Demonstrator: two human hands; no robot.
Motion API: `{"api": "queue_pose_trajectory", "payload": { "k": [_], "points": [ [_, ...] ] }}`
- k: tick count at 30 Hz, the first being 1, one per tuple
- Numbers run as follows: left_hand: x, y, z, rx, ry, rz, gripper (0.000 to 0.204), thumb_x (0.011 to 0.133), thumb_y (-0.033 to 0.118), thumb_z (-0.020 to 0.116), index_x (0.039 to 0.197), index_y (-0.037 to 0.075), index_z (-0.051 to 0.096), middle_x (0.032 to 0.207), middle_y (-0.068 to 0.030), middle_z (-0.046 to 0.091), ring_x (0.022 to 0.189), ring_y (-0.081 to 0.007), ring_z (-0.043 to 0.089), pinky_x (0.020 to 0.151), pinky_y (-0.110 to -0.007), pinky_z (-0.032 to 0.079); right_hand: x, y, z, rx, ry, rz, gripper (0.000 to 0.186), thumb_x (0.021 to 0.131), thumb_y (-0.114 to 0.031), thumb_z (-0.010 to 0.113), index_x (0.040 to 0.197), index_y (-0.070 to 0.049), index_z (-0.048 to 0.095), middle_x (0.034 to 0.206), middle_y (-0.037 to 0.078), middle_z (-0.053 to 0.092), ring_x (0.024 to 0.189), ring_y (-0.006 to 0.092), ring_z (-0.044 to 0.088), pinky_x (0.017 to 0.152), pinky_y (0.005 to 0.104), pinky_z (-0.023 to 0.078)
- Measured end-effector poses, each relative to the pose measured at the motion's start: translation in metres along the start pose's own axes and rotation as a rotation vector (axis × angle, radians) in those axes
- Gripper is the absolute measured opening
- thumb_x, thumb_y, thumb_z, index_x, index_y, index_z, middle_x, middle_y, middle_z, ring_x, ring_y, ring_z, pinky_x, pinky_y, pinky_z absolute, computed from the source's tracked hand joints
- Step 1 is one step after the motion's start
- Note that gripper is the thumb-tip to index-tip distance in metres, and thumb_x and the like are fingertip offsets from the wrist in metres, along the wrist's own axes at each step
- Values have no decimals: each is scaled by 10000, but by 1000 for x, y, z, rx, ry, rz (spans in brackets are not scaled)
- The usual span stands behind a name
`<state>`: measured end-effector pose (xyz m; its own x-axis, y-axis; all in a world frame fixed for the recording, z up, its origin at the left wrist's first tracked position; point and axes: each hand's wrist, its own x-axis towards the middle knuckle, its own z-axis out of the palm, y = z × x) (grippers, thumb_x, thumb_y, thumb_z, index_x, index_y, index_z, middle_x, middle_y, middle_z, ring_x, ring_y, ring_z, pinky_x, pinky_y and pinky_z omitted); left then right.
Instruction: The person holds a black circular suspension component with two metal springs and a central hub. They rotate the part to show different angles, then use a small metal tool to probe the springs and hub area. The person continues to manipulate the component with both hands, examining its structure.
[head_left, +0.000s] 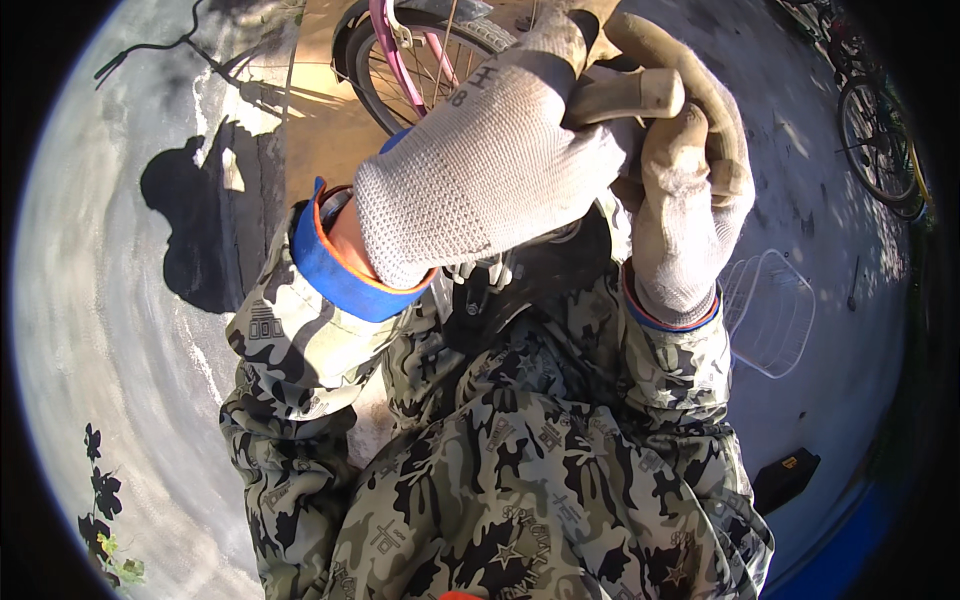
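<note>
Both my hands wear pale knit work gloves with brownish coated fingers, and they meet in front of my chest. My left hand [490, 165] reaches across from the left, its fingers bent toward my right hand. Curled upward on the other side, my right hand [690, 190] has its fingers closed and its thumb close to a left-hand finger. Whatever lies between them is hidden by the gloves. Below and behind the hands, between my forearms, is a dark part with metal pieces [490, 275]; its kind is unclear.
Ahead stands a bicycle with a pink frame [388, 50] and a black-tyred wheel [365, 75]. On the ground to the right lie a white wire basket [768, 312] and a black box [787, 480]. More bicycles [880, 140] stand at the far right. A leafy plant [103, 490] is at lower left.
</note>
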<state>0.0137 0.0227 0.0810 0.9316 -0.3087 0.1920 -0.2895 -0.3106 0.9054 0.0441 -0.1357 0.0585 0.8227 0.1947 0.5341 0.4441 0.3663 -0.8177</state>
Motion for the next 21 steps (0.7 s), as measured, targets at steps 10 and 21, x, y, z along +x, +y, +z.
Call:
{"api": "queue_pose_trajectory", "payload": {
  "k": [10, 21],
  "points": [
    [-6, -2, 17, 445, -91, 159, 512, 852, 43, 775, 1317, 9, 563, 1353, -210, 568, 1272, -358, 570, 1115, -443, 446, -18, -17, -26, -70, -2, 89, 606, 1060, -389, 556, 1431, 85, 494, 1133, 192, 674, 740, 134, 624, 664, 244, 528],
    [-74, -35, -4, 415, 432, -103, 591, 954, 37, 667, 1495, -35, 439, 1480, -198, 497, 1379, -282, 479, 1180, -414, 363, -17, -18, -71, -45, 157, 65, 568, 1107, -401, 480, 1413, 76, 519, 916, 96, 657, 558, 83, 518, 482, 244, 413]
  ]
}}
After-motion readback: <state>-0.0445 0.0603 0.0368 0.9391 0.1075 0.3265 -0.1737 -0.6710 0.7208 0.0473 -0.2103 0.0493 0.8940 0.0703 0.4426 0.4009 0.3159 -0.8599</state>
